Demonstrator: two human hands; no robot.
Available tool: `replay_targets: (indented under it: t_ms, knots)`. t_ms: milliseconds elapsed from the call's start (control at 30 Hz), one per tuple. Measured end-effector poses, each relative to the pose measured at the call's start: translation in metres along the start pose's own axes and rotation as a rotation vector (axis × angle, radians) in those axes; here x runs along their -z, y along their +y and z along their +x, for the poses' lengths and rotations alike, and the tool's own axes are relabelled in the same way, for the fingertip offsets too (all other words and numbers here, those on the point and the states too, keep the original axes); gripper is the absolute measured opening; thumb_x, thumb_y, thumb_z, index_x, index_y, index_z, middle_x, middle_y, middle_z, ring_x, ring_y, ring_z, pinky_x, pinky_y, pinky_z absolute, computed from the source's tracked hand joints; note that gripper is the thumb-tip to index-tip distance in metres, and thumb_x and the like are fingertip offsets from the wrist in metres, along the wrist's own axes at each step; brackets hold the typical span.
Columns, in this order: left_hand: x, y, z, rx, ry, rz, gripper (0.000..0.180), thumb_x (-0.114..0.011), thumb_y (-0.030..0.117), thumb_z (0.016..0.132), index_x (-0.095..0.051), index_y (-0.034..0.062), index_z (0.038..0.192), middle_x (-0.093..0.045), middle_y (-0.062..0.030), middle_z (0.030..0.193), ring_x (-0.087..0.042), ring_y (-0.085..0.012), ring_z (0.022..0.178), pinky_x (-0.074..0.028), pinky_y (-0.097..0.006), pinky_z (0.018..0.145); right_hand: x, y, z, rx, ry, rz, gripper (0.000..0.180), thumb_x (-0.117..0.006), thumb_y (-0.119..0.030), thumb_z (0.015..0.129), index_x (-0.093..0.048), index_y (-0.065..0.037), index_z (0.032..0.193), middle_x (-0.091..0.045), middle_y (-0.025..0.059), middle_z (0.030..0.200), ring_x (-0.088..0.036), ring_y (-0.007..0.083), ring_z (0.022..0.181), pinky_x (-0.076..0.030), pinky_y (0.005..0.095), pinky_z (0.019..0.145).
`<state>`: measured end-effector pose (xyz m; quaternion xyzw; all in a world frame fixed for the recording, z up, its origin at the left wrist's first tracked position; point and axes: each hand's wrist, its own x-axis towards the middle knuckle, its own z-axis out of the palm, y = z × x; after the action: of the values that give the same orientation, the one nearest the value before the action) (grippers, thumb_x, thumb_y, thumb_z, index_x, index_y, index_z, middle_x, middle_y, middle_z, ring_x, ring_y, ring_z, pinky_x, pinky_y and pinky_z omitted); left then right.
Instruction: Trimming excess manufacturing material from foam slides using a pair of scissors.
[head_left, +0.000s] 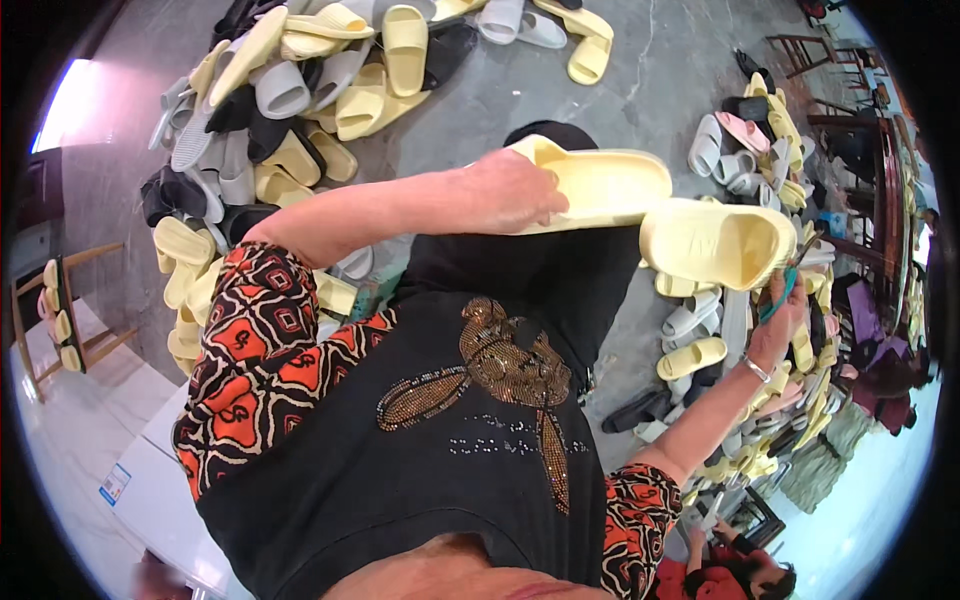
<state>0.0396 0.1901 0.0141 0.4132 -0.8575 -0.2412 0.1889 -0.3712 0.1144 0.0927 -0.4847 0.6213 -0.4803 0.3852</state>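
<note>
My left hand point(515, 190) is closed on a pale yellow slide slipper point(615, 185), held level above my lap, its rounded end pointing right. Touching that end is another pale yellow slipper point(705, 240), its broad strap towards me and its opening to the right. At that opening is my right hand point(783, 312), fingers curled round teal-handled scissors point(778, 298). The scissors' thin tip shows beside the slipper's edge. Whether the right fingers also grip the slipper, I cannot tell.
Heaps of yellow, grey and black slippers point(285, 90) lie on the grey floor to the left and far side. Another long pile point(690, 358) runs along the right. A wooden rack point(65, 320) stands far left. Another person point(730, 570) sits at the lower right.
</note>
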Motion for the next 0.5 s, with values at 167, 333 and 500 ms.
replay_targets:
  t_ms: [167, 333, 500]
  knots:
    - [-0.023, 0.025, 0.004, -0.050, -0.196, 0.176, 0.030, -0.061, 0.027, 0.074, -0.062, 0.0090, 0.099, -0.057, -0.0145, 0.090, -0.059, -0.0308, 0.078, -0.047, -0.042, 0.071, -0.015, -0.007, -0.023, 0.136, -0.017, -0.163, 0.036, -0.069, -0.012, 0.076, -0.052, -0.003, 0.107, -0.057, -0.0013, 0.082, -0.045, 0.0031, 0.059, -0.033, 0.0158, 0.050]
    - [-0.030, 0.011, -0.018, -0.211, 0.385, 0.131, 0.048, -0.059, 0.036, 0.076, -0.052, 0.0037, 0.111, -0.051, -0.0169, 0.103, -0.051, -0.0314, 0.097, -0.040, -0.042, 0.083, -0.026, 0.028, -0.031, 0.191, 0.066, -0.305, 0.043, -0.070, -0.014, 0.076, -0.049, 0.000, 0.110, -0.058, 0.0023, 0.085, -0.050, 0.0057, 0.065, -0.038, 0.0166, 0.054]
    - [-0.045, -0.021, -0.040, 0.347, 0.664, 0.123, 0.059, -0.056, 0.043, 0.077, -0.044, 0.0012, 0.117, -0.048, -0.0199, 0.107, -0.041, -0.0329, 0.107, -0.033, -0.041, 0.091, -0.070, 0.046, -0.051, 0.169, 0.031, -0.356, 0.048, -0.071, -0.014, 0.075, -0.046, 0.003, 0.112, -0.059, 0.0073, 0.087, -0.054, 0.0098, 0.072, -0.043, 0.0193, 0.061]
